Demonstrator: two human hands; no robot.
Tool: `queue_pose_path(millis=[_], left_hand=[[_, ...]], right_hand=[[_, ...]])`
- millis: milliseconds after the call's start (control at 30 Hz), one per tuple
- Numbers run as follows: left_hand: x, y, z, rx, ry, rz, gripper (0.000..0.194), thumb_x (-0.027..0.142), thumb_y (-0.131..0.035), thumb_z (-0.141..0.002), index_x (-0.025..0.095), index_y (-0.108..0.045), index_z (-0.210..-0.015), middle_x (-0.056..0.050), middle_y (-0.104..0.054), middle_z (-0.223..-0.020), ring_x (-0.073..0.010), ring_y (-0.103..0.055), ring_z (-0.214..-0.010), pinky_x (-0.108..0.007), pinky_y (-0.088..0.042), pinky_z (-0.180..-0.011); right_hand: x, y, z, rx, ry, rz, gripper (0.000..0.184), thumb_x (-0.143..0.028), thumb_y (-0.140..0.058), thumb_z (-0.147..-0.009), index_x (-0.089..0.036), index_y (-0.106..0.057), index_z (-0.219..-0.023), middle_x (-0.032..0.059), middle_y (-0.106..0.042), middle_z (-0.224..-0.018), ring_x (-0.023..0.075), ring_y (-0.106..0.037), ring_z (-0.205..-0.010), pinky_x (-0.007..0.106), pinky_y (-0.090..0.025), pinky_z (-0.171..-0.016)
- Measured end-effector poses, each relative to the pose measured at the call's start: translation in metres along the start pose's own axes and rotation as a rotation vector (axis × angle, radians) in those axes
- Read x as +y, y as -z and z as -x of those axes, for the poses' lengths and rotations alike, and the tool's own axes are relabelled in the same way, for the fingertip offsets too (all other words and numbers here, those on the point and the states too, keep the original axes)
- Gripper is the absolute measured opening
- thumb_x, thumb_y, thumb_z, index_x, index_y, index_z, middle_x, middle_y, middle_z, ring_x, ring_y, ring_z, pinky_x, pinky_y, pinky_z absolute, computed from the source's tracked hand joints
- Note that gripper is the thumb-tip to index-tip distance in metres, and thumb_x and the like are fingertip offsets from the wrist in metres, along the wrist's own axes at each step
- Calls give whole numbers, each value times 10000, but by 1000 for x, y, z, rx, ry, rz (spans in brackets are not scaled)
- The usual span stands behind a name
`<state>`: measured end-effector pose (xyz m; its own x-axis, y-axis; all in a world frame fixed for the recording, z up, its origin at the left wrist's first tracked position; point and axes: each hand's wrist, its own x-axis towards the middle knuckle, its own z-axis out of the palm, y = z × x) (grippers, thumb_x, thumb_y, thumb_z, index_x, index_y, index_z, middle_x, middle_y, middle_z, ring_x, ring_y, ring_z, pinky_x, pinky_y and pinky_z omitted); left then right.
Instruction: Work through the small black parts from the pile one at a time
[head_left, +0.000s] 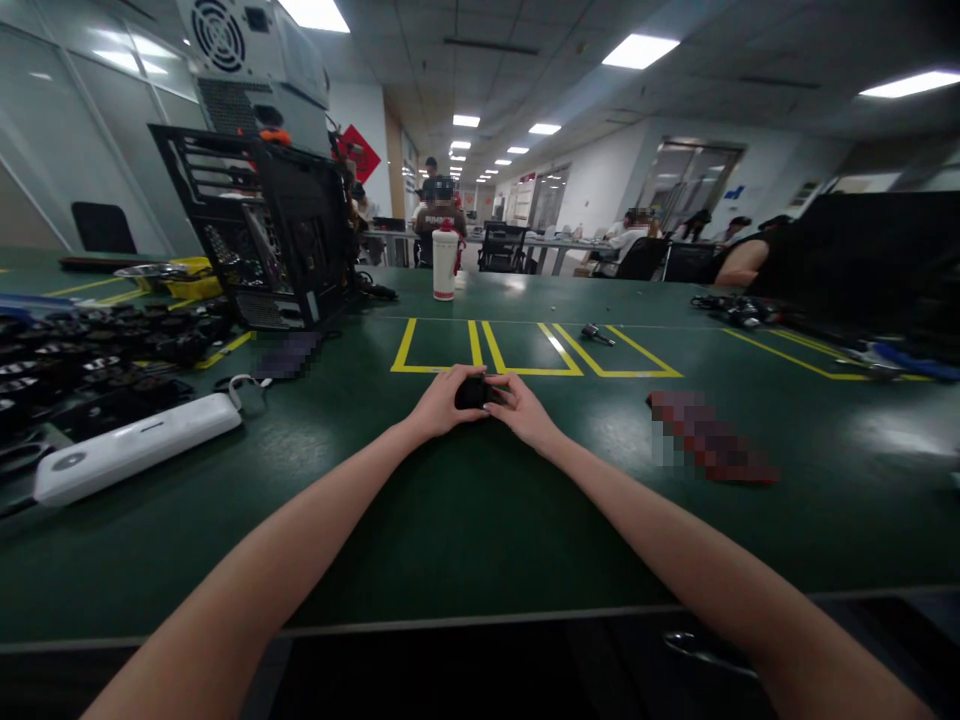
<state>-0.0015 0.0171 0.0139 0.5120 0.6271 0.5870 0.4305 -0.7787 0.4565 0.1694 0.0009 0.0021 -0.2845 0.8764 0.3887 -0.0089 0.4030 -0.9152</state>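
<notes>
Both my arms reach out over a dark green table [465,520]. My left hand [442,402] and my right hand [525,410] meet near the middle, fingers curled around a small black object [472,393] that they hold between them on the tabletop. Most of that object is hidden by my fingers, so I cannot name it. Just beyond my hands lie yellow taped rectangles [487,352] on the table.
An open black computer case [262,235] stands at the back left, with dark parts in trays [90,350] and a white oblong device [127,448] in front. A white bottle [445,262] stands farther back. A small metal piece [598,335] lies in a taped box. People sit at distant desks.
</notes>
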Motion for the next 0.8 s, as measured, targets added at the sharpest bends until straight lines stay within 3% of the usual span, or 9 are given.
queue_pose_path(millis=[133,267,533,667,800], left_hand=[[-1,0,-1,-8,17,-6,593,294,-677,-640,217,-405,-1161,-68,-494,-1131,-228,-466,-1058,-399,-364,-898],[-1,-1,-1,-8,24,2,600,293,-678,-637,215,-403,-1165,-72,-494,-1133,-231,-469,-1056,-404,-367,-894],[1,0,-1,-19,53,40,593,274,-675,-642,220,-404,-1166,-77,-485,-1150,-242,-470,-1062,-412,-382,-876],[1,-1,-1,-16,75,39,603,283,-686,-629,217,-410,-1161,-82,-485,-1148,-249,-472,-1057,-427,-383,-869],[-1,-2,-2,-15,86,46,604,286,-688,-626,212,-411,-1157,-84,-488,-1147,-245,-477,-1053,-412,-394,-862]], right_hand=[[1,-2,-4,69,-4,29,185,-267,-579,-700,-205,-502,-857,10,-549,-951,153,-535,-975,353,-397,-913],[4,-1,-9,120,-33,71,269,-256,-581,-700,-203,-502,-952,38,-550,-999,162,-521,-989,370,-388,-917],[0,4,-1,-36,-26,-26,330,-199,-626,-649,-215,-487,-949,17,-536,-1052,162,-526,-1020,352,-399,-919],[-2,2,-3,55,-34,37,197,-277,-578,-701,-203,-521,-874,8,-569,-916,145,-553,-922,349,-412,-887],[1,1,-9,110,-72,70,264,-298,-570,-709,-207,-512,-949,20,-587,-902,157,-560,-906,372,-412,-879]])
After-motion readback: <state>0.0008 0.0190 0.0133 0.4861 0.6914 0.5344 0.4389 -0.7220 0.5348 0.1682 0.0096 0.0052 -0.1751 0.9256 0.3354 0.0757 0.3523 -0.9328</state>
